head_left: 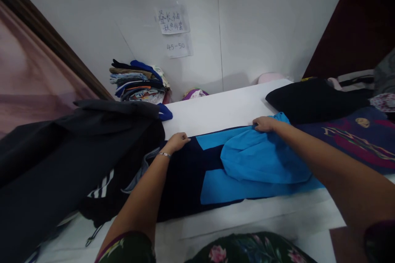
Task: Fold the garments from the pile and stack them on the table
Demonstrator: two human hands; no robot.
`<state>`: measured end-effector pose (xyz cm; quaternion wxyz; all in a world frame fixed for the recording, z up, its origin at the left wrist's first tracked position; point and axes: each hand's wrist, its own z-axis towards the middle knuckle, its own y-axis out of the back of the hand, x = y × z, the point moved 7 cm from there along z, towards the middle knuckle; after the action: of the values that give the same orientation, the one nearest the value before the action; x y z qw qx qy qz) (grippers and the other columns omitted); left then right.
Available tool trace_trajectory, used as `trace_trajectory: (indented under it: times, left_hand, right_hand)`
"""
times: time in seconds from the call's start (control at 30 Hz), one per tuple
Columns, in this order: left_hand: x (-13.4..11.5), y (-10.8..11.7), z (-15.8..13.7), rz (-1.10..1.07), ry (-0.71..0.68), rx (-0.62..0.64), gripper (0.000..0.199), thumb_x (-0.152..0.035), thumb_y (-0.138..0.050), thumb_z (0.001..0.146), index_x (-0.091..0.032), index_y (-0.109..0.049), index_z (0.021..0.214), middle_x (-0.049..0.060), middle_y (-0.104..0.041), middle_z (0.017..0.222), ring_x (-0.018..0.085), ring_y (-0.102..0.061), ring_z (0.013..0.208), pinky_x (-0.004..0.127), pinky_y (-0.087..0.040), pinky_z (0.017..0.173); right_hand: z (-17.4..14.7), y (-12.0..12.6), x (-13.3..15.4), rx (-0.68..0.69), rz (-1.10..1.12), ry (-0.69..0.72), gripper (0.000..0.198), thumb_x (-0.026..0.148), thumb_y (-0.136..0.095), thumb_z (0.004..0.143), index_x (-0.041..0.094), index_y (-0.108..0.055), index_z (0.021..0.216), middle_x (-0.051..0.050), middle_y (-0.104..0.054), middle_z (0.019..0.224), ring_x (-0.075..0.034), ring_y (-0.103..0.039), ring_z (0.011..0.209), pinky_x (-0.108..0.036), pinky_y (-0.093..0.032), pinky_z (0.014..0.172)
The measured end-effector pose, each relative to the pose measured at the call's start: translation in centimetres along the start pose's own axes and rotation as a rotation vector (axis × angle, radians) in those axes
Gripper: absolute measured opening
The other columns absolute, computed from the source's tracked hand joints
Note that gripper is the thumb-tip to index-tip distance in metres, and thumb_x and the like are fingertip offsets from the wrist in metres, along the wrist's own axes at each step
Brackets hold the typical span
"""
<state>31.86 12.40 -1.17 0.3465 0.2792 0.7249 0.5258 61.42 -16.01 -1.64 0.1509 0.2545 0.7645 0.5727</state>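
A navy and bright-blue hooded jacket (185,181) lies stretched out sideways on the white table (212,109), its hood-like blue part (259,158) spread toward the right. At its far edge, my left hand (177,143) pinches the navy cloth, with a bracelet on the wrist. Farther right along that same edge, my right hand (264,124) has its fingers closed on the blue fabric. Both forearms reach over the garment, and the fingertips are partly hidden.
Dark clothes (129,139) are heaped at the left, with a white-striped black garment (108,189) among them. A folded stack (138,84) stands by the wall. On the right lie a black garment (314,100) and a purple printed one (348,135). Handwritten papers (174,20) hang on the wall.
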Motion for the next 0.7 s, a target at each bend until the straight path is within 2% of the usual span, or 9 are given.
trace_trajectory:
  times: [0.23, 0.4, 0.53, 0.6, 0.7]
  left_hand:
    - [1.0, -0.9, -1.1, 0.026, 0.064, -0.058, 0.024, -0.044, -0.050, 0.089, -0.022, -0.059, 0.086, 0.003, -0.069, 0.086, 0.019, -0.062, 0.082, 0.026, -0.037, 0.063]
    - [1.6, -0.7, -2.2, 0.082, 0.128, -0.101, 0.025, -0.044, -0.046, 0.091, -0.022, -0.059, 0.090, 0.007, -0.070, 0.091, 0.022, -0.064, 0.088, 0.028, -0.041, 0.070]
    - [1.6, -0.4, -2.7, 0.101, 0.135, -0.106, 0.025, -0.041, -0.043, 0.093, -0.022, -0.059, 0.097, 0.009, -0.071, 0.095, 0.025, -0.066, 0.092, 0.032, -0.045, 0.076]
    - [1.4, -0.1, -2.8, 0.105, 0.140, -0.119, 0.024, -0.038, -0.046, 0.092, -0.021, -0.060, 0.102, 0.010, -0.070, 0.102, 0.026, -0.065, 0.097, 0.033, -0.046, 0.080]
    - [-0.3, 0.5, -3.1, 0.102, 0.044, -0.254, 0.033, -0.035, -0.047, 0.093, -0.018, -0.059, 0.118, 0.013, -0.063, 0.124, 0.025, -0.057, 0.116, 0.033, -0.043, 0.097]
  right_hand:
    - [-0.5, 0.3, 0.7, -0.027, -0.059, -0.013, 0.037, 0.026, -0.051, 0.076, 0.018, -0.067, 0.108, -0.014, -0.068, 0.112, -0.030, -0.061, 0.102, -0.037, -0.044, 0.080]
    - [-0.5, 0.2, 0.2, -0.040, -0.048, -0.011, 0.032, 0.026, -0.051, 0.074, 0.018, -0.066, 0.102, -0.012, -0.070, 0.101, -0.028, -0.063, 0.091, -0.034, -0.042, 0.075]
    - [-0.2, -0.1, 0.3, -0.095, -0.087, 0.012, 0.039, 0.026, -0.051, 0.075, 0.019, -0.063, 0.112, -0.012, -0.071, 0.101, -0.028, -0.063, 0.096, -0.038, -0.038, 0.086]
    - [0.0, -0.2, 0.4, -0.121, -0.108, 0.016, 0.041, 0.026, -0.051, 0.076, 0.018, -0.062, 0.114, -0.013, -0.071, 0.103, -0.029, -0.062, 0.100, -0.041, -0.035, 0.092]
    - [0.1, -0.4, 0.5, -0.146, -0.112, 0.004, 0.039, 0.029, -0.050, 0.076, 0.016, -0.065, 0.110, -0.016, -0.070, 0.105, -0.031, -0.061, 0.101, -0.043, -0.035, 0.091]
